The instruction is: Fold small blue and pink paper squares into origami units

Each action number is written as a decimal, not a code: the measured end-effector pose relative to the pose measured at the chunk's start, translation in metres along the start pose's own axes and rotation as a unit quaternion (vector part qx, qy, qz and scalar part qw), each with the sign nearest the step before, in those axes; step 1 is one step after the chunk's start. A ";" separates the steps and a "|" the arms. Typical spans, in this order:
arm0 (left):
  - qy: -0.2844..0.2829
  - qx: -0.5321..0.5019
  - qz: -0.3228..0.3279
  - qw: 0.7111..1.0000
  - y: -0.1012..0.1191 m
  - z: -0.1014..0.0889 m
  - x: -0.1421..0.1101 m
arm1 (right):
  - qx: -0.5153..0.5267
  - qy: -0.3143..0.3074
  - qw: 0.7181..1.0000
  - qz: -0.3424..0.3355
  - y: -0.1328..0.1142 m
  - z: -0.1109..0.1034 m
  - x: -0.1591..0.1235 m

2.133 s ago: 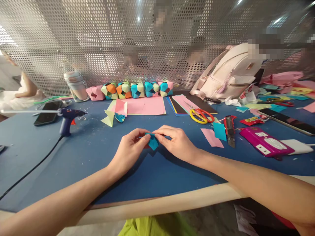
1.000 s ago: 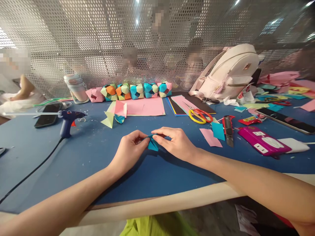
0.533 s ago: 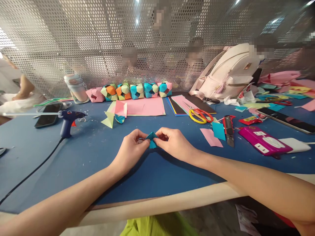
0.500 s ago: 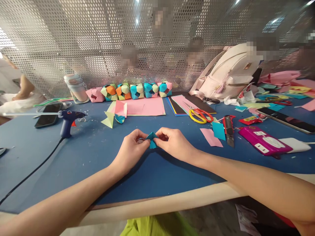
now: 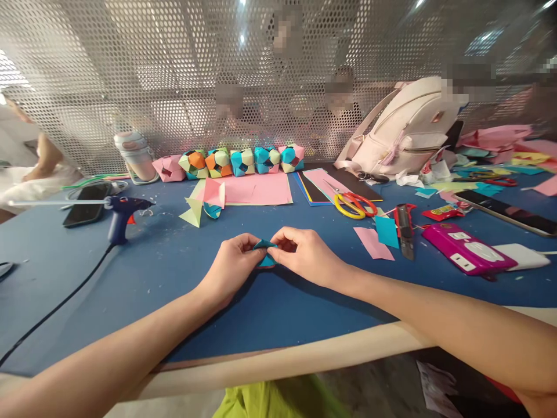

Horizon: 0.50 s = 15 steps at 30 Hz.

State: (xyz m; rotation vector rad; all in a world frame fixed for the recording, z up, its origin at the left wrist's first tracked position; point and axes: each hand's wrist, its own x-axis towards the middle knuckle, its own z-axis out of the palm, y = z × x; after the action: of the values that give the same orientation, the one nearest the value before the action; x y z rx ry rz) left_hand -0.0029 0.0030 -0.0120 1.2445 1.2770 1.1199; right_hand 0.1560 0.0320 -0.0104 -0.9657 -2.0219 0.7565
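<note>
A small folded piece of blue paper (image 5: 266,261) is pinched between both hands, just above the blue tabletop. My left hand (image 5: 235,261) is closed on its left side, thumb and fingers pressed together. On its right side my right hand (image 5: 304,252) grips it in the same way, thumb in front. The fingers cover part of the paper. Beyond the hands lie pink sheets (image 5: 270,188), a folded pale-green paper piece (image 5: 191,212) and a small blue patterned piece (image 5: 213,211).
Folded paper balls (image 5: 242,162) line the mesh screen. Left are a glue gun (image 5: 118,217), a phone (image 5: 87,204) and a bottle (image 5: 134,154). Right are scissors (image 5: 350,204), a box cutter (image 5: 405,232), a purple power strip (image 5: 467,249) and a backpack (image 5: 400,130).
The blue paper has been turned and drawn slightly left between my fingers, showing a different, wider face. My right fingertips have shifted a little left. The things on the table stay put.
</note>
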 end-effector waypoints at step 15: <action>-0.044 0.005 -0.014 0.999 0.007 0.003 -0.003 | 0.024 0.015 0.997 -0.066 0.003 -0.003 0.001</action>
State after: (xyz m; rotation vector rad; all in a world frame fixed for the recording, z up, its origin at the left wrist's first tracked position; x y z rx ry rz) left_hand 0.0005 0.0000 -0.0055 1.2663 1.2325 1.0286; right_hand 0.1595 0.0355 -0.0106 -0.8034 -2.0107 0.7105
